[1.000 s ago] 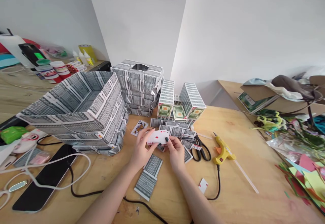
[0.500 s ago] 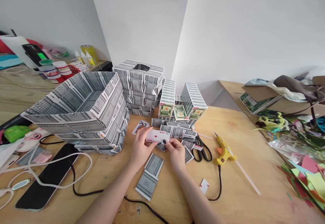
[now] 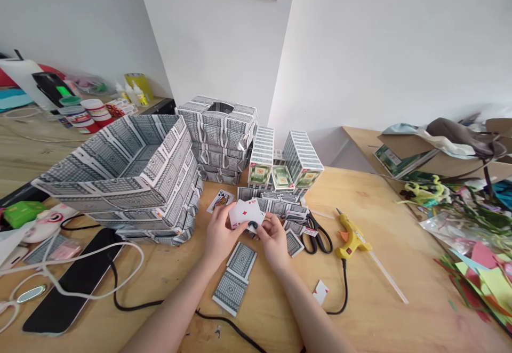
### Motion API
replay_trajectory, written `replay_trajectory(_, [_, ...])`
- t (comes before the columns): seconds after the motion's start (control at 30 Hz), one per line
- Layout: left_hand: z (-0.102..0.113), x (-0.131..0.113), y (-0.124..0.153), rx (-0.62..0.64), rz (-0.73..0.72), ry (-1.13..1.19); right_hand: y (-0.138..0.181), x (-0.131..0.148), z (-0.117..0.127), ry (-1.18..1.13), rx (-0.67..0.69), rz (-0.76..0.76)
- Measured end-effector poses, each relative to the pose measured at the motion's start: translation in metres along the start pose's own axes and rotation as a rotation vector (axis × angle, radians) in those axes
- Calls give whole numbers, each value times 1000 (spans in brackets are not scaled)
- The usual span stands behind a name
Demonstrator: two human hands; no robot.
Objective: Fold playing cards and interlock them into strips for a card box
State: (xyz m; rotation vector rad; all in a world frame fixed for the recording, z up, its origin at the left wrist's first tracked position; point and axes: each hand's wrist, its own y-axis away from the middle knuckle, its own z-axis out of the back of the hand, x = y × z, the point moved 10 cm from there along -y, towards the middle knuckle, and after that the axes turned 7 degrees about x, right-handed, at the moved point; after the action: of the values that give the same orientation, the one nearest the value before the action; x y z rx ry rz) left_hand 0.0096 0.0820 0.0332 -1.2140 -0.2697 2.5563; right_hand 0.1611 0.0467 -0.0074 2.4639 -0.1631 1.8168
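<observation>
Between my hands are playing cards point(image 3: 242, 213), face up, with an ace of diamonds on top and another card partly behind it. My left hand point(image 3: 220, 230) grips their left side, thumb across the front. My right hand point(image 3: 273, 238) pinches the lower right edge. Below the hands, grey-backed cards point(image 3: 235, 278) lie overlapped on the table. A queen card point(image 3: 220, 201) lies face up behind my left hand. Rows of joined grey cards point(image 3: 280, 206) stand just behind the held cards. Black scissors point(image 3: 319, 235) lie to the right of my right hand.
A large open card-built basket point(image 3: 160, 182) stands at left, a card-built box point(image 3: 220, 134) behind it. Stacked card boxes point(image 3: 304, 158) stand at the back. A yellow glue gun point(image 3: 353, 238) lies at right, its black cord crossing the table. A phone point(image 3: 72, 283) lies at left.
The held cards have turned from lying sideways to a more upright, fanned position, showing more of the ace's face. My right hand has shifted slightly left. The view has moved a little.
</observation>
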Motion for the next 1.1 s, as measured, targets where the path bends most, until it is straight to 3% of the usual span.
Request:
replay_trajectory(0.13, [-2, 4, 2, 25, 48, -23, 1, -3, -8, 19, 74, 9])
replay_trajectory(0.37, [-8, 7, 2, 74, 34, 26, 0, -7, -1, 77, 20, -23])
replay_trajectory(0.57, [-11, 4, 1, 91, 40, 196, 0, -7, 11, 143, -80, -35])
replay_trajectory(0.73, [-17, 19, -1, 127, 176, 321, -1, -8, 12, 164, -58, -27])
replay_trajectory(1.1, [-30, 19, -2, 238, 208, 555, -2, -8, 14, 225, -75, -32])
